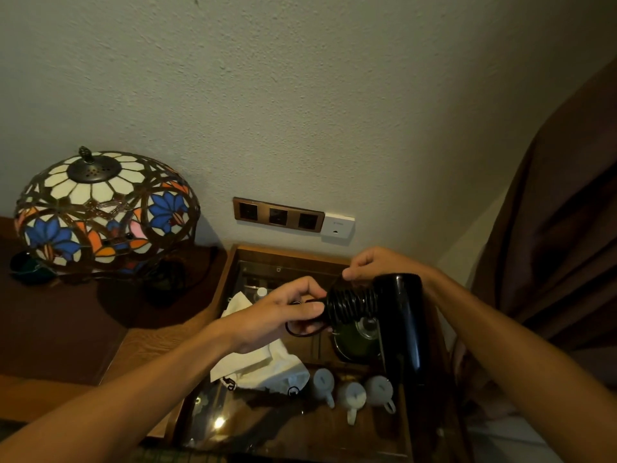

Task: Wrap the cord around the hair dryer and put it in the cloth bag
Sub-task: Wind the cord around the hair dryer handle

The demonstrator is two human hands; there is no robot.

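Head cam: my left hand (283, 310) grips the hair dryer (400, 325) handle end, handle lying sideways, coils packed on. Right hand (374, 264) pinches the cord (350, 300) just above. Cloth bag (263, 365) sits below, nearer my left.

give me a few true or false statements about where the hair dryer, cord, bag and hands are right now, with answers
1. The black cord is coiled in many turns around the handle of the black hair dryer. True.
2. The hair dryer already sits inside the white cloth bag. False: it is held in the air above the glass-topped wooden table; the bag lies on the table.
3. The left hand grips the end of the handle, with a loose loop of cord below it. True.
4. The right hand lies flat on the table. False: it pinches the cord at the top of the coil.
5. Three small white cups stand near the bag. True.
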